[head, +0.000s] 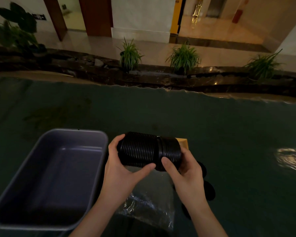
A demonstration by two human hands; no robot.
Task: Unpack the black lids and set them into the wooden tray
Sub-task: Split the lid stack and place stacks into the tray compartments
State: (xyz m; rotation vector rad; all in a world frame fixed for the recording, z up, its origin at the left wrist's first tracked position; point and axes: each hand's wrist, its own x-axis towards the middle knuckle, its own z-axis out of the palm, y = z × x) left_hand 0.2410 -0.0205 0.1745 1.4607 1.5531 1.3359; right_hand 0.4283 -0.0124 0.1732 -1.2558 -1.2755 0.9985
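Observation:
I hold a stack of black lids point(143, 149) sideways above the table, with a gap splitting it into a long left part and a short right part. My left hand point(121, 166) grips the long part and my right hand point(183, 170) grips the short part. Behind the stack only a corner of the wooden tray point(184, 142) shows. More black lids point(209, 190) lie on the table to the right of my right wrist. A crumpled clear plastic bag point(147, 211) lies on the table between my forearms.
A grey plastic bin point(20, 194) stands at the left, touching nothing. The table has a dark green cover point(161, 113). A dark stone ledge with potted plants point(130, 55) runs beyond the far edge. A bright reflection point(290, 158) shows at the right.

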